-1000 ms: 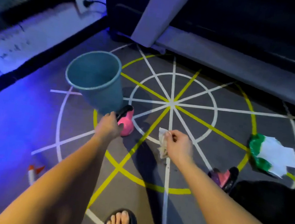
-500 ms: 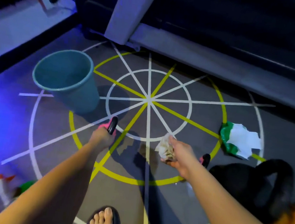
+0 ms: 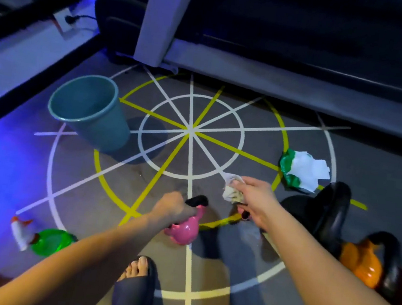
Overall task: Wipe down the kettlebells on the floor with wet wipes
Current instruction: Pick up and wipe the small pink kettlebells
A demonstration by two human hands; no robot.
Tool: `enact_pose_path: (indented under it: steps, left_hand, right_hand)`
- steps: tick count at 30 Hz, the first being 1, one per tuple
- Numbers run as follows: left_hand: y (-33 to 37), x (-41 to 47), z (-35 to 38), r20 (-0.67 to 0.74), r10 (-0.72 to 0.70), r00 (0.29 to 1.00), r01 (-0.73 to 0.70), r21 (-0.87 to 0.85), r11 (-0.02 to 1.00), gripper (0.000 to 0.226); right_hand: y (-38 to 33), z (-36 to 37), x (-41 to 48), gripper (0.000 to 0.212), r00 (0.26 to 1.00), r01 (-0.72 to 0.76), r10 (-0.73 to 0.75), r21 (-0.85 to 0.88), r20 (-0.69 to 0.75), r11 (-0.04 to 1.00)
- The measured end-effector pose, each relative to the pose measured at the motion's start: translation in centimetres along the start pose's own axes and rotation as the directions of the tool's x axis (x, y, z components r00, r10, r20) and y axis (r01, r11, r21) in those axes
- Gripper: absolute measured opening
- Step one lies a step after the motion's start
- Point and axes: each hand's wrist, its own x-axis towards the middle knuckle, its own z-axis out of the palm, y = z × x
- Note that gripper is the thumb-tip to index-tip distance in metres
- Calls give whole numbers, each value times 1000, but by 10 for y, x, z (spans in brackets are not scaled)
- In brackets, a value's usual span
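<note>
While my left hand (image 3: pixel 172 208) grips the pink kettlebell (image 3: pixel 185 229) by its handle — dense, glossy, likely slippery — my right hand (image 3: pixel 254 202) pinches the limp wipe (image 3: pixel 232 190).

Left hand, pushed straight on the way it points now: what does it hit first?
Probably the crumpled wipe in the right hand, just beyond the left hand gripping the pink kettlebell; heights are unclear.

Teal plastic bucket (image 3: pixel 93 113) back left; green spray bottle (image 3: pixel 44 241) front left; small pink kettlebell (image 3: pixel 184 229) centre; green-white wipes packet (image 3: pixel 301 171) right, behind black kettlebell (image 3: pixel 326 218) and orange kettlebell (image 3: pixel 361 263).
</note>
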Motion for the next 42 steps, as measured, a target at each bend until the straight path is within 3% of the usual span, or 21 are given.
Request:
enact_pose_path:
  steps: [1,3,7,9,11,13,14,19,22,25,28,30,33,35,38,40,42]
  left_hand:
    - [11,-13,2,19,53,998,-54,57,997,67]
    - [29,-34,0,11,161,987,-161,196,967,50]
    - [49,-79,-35,-123,406,906,-335,379,863,30]
    - [60,-114,-57,-210,559,802,-422,463,779,26]
    - [69,-145,-78,-278,721,635,-517,541,664,27]
    - [78,-167,-99,-357,798,485,-591,538,600,30]
    - [83,-175,-109,-410,794,449,-606,513,608,33]
    - [102,-208,-145,-677,544,495,-615,170,770,26]
    - [114,-217,-156,-714,469,519,-700,-40,713,25]
    - [126,-234,-158,-724,483,492,-741,-58,669,22]
    - [128,-240,-161,-762,452,463,-770,-94,631,19]
    - [127,-244,-161,-766,449,461,-791,-125,599,17]
    - [125,-255,-156,-754,495,431,-828,-113,549,14]
    - [122,-261,-153,-726,542,424,-853,-120,507,15]
    - [118,-265,-147,-672,612,417,-862,-81,500,16]
    - [118,-263,-141,-622,653,431,-864,-77,497,21]
    - [118,-256,-135,-595,688,415,-859,-7,512,26]
  right_hand:
    - [-5,-5,-7,15,1000,21,-21,-6,-10,1000]
    - [-15,-14,-19,16,996,84,-86,-60,-24,995]
    - [-51,-35,-52,24,965,250,-261,-193,-33,949]
    - [-72,-42,-78,26,941,333,-340,-193,-3,923]
    - [-90,-49,-104,25,911,409,-413,-132,-2,903]
    - [-100,-53,-127,26,884,468,-468,-51,10,882]
    - [-102,-54,-136,27,873,488,-488,-23,13,873]
    - [-103,-53,-161,26,868,479,-492,151,63,865]
    - [-107,-51,-171,26,850,511,-527,232,8,827]
    - [-113,-48,-181,20,808,589,-575,168,-127,791]
    - [-120,-45,-194,17,795,601,-546,227,-263,766]
    - [-121,-38,-202,17,781,623,-586,209,-215,754]
    - [-116,-25,-211,26,747,652,-664,223,-32,724]
    - [-116,-22,-211,37,686,727,-727,64,-33,684]
    - [-121,-18,-210,18,501,782,-852,-341,-155,522]
    - [-117,-16,-209,21,393,800,-897,-406,-203,442]
    - [-109,-15,-209,22,337,809,-911,-422,-237,409]
